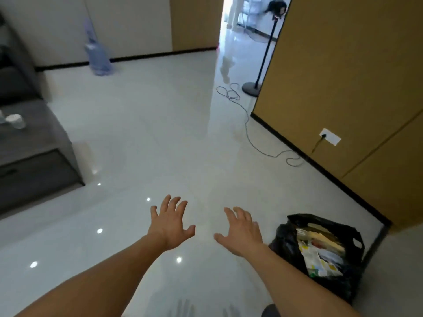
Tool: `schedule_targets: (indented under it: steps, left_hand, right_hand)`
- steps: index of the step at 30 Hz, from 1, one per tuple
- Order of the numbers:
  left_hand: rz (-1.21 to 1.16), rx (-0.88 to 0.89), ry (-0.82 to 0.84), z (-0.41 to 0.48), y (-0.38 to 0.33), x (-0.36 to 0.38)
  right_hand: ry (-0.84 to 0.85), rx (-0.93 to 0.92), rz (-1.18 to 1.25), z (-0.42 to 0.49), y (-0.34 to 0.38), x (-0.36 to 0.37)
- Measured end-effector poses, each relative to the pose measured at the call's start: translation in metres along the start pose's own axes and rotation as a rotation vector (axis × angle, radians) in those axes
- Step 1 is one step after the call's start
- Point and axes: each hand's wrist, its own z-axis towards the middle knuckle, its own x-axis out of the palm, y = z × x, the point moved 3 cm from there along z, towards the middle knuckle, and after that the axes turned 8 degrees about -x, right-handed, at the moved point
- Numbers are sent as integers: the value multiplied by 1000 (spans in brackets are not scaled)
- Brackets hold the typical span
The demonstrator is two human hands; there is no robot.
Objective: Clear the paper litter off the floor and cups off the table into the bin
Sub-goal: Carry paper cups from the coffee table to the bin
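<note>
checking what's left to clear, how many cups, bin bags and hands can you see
cup on the table: 1 (blurred shape beside it at the frame edge, cannot tell)
bin bag: 1
hands, both empty, left hand and right hand: 2
total: 4

The shiny white floor (pixel 160 133) holds a black bin bag (pixel 287 244) full of paper (pixel 320 255) at the near right. A thin cord (pixel 248 133) snakes along the far right by a round stand base (pixel 250 89). On the left, a grey counter (pixel 39 143) carries a clear cup (pixel 16 121).
</note>
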Motion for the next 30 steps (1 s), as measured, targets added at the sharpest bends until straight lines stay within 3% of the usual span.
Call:
schedule_targets:
  steps: [13,30]
  left_hand:
    - [-91,-490,-104,-28,384,-71]
    - [-166,-880,-235,93,617,-163]
  right_hand:
    - [68,-475,-95,151,387,29]
    - [99,-900,-247,394,653,3]
